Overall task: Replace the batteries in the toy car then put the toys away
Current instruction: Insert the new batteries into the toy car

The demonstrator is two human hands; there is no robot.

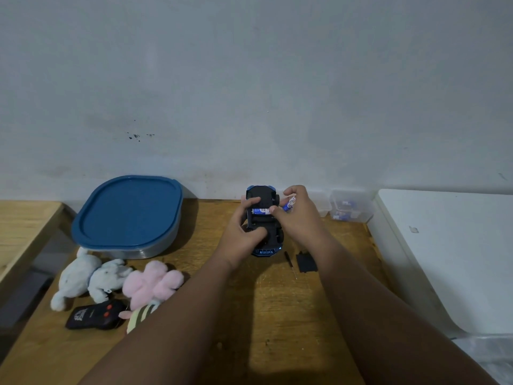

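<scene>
Though under hands (241,235) (301,218), toy car (262,195) half-hidden.

Wooden desk (211,223) against a pale grey wall (249,79)
The wall has some small dark spots (137,136). A white box (458,245) with rounded corners stands just beside the desk on the right, and a second wooden top (25,226) on the left.

Grey wall (249,79) w/ dark specks, wooden table (277,315), 2nd wooden top (25,226) at left, white surface (449,245) at right
</scene>
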